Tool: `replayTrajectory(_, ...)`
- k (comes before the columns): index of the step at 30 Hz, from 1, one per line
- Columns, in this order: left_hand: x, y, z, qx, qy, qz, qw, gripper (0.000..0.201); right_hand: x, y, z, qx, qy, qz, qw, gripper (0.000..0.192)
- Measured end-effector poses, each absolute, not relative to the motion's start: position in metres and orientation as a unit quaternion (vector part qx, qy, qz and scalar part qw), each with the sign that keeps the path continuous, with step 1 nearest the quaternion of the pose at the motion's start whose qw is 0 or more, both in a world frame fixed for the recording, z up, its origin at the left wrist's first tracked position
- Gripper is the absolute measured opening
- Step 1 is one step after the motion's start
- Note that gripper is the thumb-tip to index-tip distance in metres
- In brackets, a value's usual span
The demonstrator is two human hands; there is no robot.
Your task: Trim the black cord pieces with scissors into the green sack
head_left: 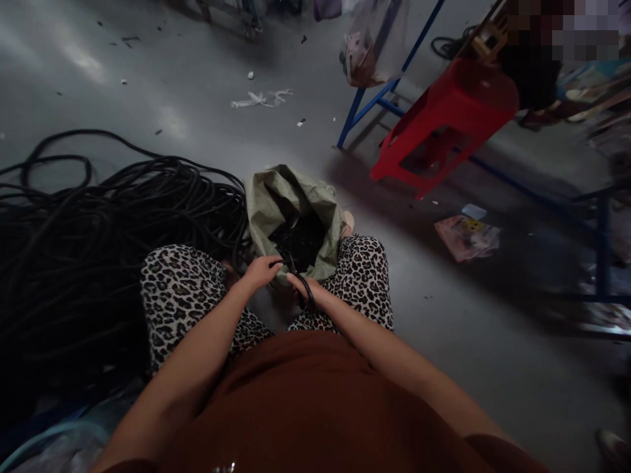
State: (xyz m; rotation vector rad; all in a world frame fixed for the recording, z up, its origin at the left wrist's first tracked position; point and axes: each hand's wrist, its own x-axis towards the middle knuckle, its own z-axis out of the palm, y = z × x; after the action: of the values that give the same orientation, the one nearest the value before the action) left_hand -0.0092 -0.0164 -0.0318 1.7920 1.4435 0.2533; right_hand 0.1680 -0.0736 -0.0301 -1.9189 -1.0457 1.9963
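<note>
Between my knees stands a greenish woven sack, its mouth open and dark black pieces lying inside. At the sack's near rim, my left hand pinches a thin black piece, perhaps the end of a cord. Black-handled scissors are in my right hand, their blades pointing up toward the sack beside my left fingertips. Whether the blades touch the black piece is too small to tell.
A large tangled heap of black cord covers the floor at left. A red plastic stool and a blue metal frame stand at upper right. White scraps and a printed packet lie on the floor. Another person sits at top right.
</note>
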Motion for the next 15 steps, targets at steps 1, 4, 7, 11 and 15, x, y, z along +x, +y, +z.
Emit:
replayTrajectory(1, -0.01, -0.017, -0.032, 0.71, 0.568, 0.099, 0.405, 0.037, 0.168, -0.074, -0.03, -0.643, -0.355, 0.672, 0.093, 0.051)
replayTrajectory(4, -0.01, -0.017, -0.033, 0.709, 0.563, 0.098, 0.413, 0.038, 0.168, -0.074, -0.03, -0.642, -0.359, 0.67, 0.104, 0.051)
replayTrajectory(7, -0.011, -0.017, -0.031, 0.709, 0.564, 0.092, 0.414, 0.038, 0.168, -0.074, -0.028, -0.646, -0.349, 0.671, 0.099, 0.052)
replayTrajectory(11, -0.011, -0.016, -0.028, 0.711, 0.562, 0.078, 0.416, 0.038, 0.167, -0.075, -0.02, -0.646, -0.34, 0.677, 0.09, 0.055)
replayTrajectory(15, -0.011, -0.016, -0.028, 0.715, 0.557, 0.087, 0.413, 0.038, 0.166, -0.075, -0.012, -0.65, -0.323, 0.681, 0.096, 0.053)
